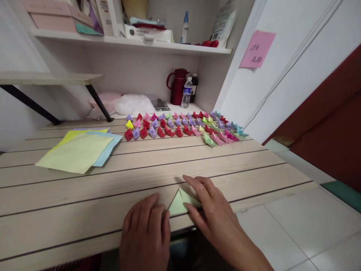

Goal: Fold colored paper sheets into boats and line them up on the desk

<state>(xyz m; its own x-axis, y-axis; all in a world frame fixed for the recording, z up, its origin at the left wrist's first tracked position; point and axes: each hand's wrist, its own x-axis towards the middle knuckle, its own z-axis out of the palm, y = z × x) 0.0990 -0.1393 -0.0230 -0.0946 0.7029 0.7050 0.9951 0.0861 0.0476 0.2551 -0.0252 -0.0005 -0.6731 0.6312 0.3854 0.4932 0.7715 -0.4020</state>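
A small light-green folded paper [178,203] lies flat near the front edge of the wooden table [141,173]. My left hand [146,229] rests knuckles-up beside its left edge, fingers curled and pressed together against the paper. My right hand [210,210] lies over the paper's right side, fingers stretched flat and pressing it down. Farther back, rows of several small folded paper boats [183,126] in red, purple, pink, green and blue stand on the table. A stack of flat coloured paper sheets [77,150], yellow-green on top, lies at the left.
At the back stand a dark red jug [177,86] and a water bottle [186,92], beside a white plastic bag [132,104]. Boxes and a spray bottle crowd the shelf [129,42] above. A pink sticky note [257,49] hangs on the right wall. Tiled floor lies right.
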